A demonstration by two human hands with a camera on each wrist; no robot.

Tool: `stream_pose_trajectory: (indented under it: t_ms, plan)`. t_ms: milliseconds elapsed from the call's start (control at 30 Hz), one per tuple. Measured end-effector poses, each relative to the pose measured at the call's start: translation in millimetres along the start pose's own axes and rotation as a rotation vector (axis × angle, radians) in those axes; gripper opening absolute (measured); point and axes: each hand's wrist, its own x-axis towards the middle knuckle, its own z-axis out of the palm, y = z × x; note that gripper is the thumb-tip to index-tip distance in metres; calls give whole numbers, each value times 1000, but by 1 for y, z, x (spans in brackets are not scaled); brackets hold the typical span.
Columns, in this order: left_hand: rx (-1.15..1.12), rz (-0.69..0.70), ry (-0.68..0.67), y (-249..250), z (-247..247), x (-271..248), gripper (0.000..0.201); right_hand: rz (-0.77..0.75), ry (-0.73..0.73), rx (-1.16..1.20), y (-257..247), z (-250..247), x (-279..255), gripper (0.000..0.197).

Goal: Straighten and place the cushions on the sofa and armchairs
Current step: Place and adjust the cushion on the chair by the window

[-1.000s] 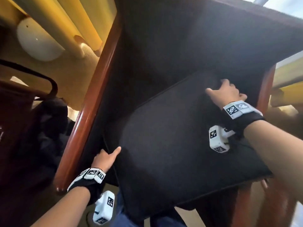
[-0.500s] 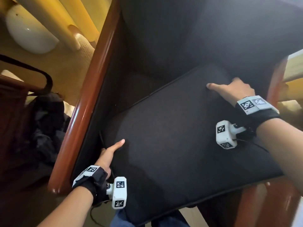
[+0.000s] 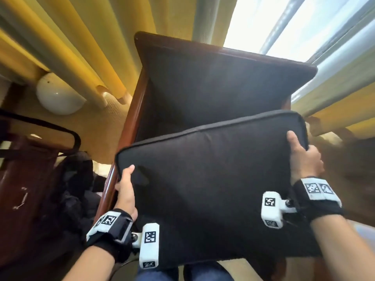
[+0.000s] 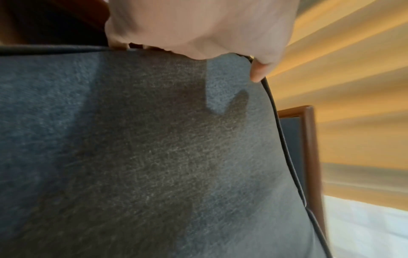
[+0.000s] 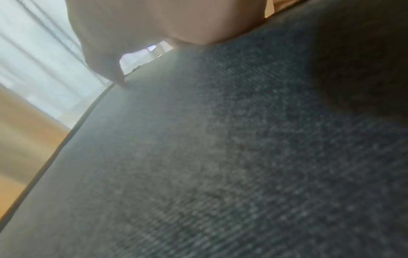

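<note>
A square dark grey seat cushion with piped edges is held up in the air, tilted, in front of the armchair. My left hand grips its left edge, thumb on top and fingers hidden beneath. My right hand grips its far right corner the same way. The armchair has a reddish wooden frame and dark upholstery; its seat well is bare and shadowed behind the cushion. The cushion's fabric fills the left wrist view, with my left hand at its edge. In the right wrist view my right hand pinches the cushion rim.
Yellow curtains hang behind the chair, with a bright window to the right. A white dome-shaped object sits low by the curtain. Dark clothing and a dark red bag lie to the left.
The cushion lay in the chair seat with my hands on its top. Now both hands grip its edges and it has come up off the seat toward me.
</note>
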Motion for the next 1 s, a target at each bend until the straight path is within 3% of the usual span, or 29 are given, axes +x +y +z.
stream_pose_trajectory:
  t_ms: [133, 200, 233, 333, 400, 467, 600, 667, 700, 767, 800, 900, 1000]
  plan:
    - [-46, 225, -70, 64, 14, -54, 92, 97, 31, 336, 4, -25, -29, 84]
    - [-106, 340, -139, 87, 19, -81, 53, 168, 52, 581, 13, -34, -35, 87]
    - [-134, 384, -196, 98, 19, -91, 48, 163, 38, 687, 20, -38, -35, 89]
    - [-264, 478, -265, 124, 15, -121, 51, 130, 0, 976, 21, -54, -51, 94]
    - [-313, 490, -230, 132, 8, -123, 59, 73, -64, 1210, 22, -60, -63, 70]
    - [-281, 466, -238, 129, 9, -121, 57, 54, -134, 1308, 27, -63, -72, 64]
    - [-100, 384, -296, 110, 19, -123, 59, 192, -168, 1274, 47, -40, -76, 57]
    - [-11, 315, -255, 103, 15, -93, 47, 347, -69, 1160, 81, -17, -56, 62]
    - [57, 289, -223, 97, 7, -72, 54, 385, -14, 1101, 102, -3, -41, 64]
    - [250, 298, -126, 79, -9, -20, 101, 328, 57, 907, 122, 10, -30, 44]
    - [322, 298, -64, 74, -11, -20, 112, 306, 61, 784, 110, 5, -43, 37]
    - [358, 295, -61, 82, -10, -42, 105, 279, 166, 522, 83, -5, -65, 48]
    - [372, 299, -69, 84, -11, -46, 135, 55, 247, 284, 63, -2, -78, 54]
